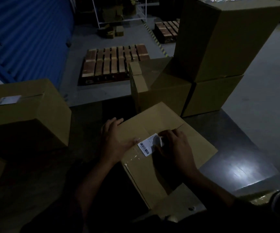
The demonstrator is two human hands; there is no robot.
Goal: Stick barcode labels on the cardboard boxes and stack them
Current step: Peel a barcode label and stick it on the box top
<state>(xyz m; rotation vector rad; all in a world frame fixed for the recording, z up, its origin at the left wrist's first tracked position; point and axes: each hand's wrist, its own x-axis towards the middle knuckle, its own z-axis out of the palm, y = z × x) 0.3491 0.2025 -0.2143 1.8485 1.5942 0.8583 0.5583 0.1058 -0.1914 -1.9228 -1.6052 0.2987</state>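
Head view: a labelled box [23, 111] sits far left; the left hand [114, 140] lies flat on the near box [166, 148]; the right hand [173, 145] presses the barcode label [147, 146] onto its top; stacked boxes [211, 64] stand behind.

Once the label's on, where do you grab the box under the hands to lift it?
Judging by pose: the box sits corner-on, top sealed flat, no handles. Clasp two opposite side walls low, one from each side; the left hand already rests on its left edge.

We see the right hand [174, 147] pressing a barcode label [146, 146] onto the cardboard box [154, 174]; the left hand [115, 140] steadies its edge.
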